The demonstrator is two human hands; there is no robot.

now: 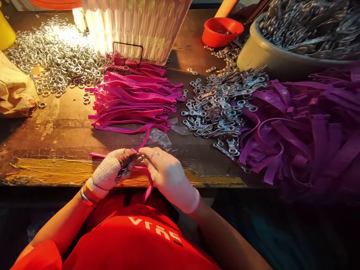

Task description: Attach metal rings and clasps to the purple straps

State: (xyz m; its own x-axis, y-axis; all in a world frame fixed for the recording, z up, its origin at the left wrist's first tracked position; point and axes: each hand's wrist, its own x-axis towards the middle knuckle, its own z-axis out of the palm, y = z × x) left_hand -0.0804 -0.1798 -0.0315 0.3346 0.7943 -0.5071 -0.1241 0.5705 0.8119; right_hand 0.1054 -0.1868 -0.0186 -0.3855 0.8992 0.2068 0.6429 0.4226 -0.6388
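In a dotted white glove with a brown patch, my left hand (115, 168) is closed on a pink strap (144, 139) near the table's front edge. Metal rings (121, 173) show below its fingers. My right hand (167, 176), in a plain white glove, pinches at the same spot, fingertips meeting those of the left. A small metal piece seems to be between the fingertips, mostly hidden. One length of pink strap rises above the hands and another hangs below toward my lap. Just beyond lies a stack of pink straps (135, 101).
Loose metal rings (70, 56) are heaped at the back left beside a crumpled bag (17, 90). Metal snap-hook-like links (216, 108) lie to the right, next to purple straps (306, 131). Behind them stand a full tub (253, 48), a red bowl (213, 37) and a ribbed translucent panel (137, 26).
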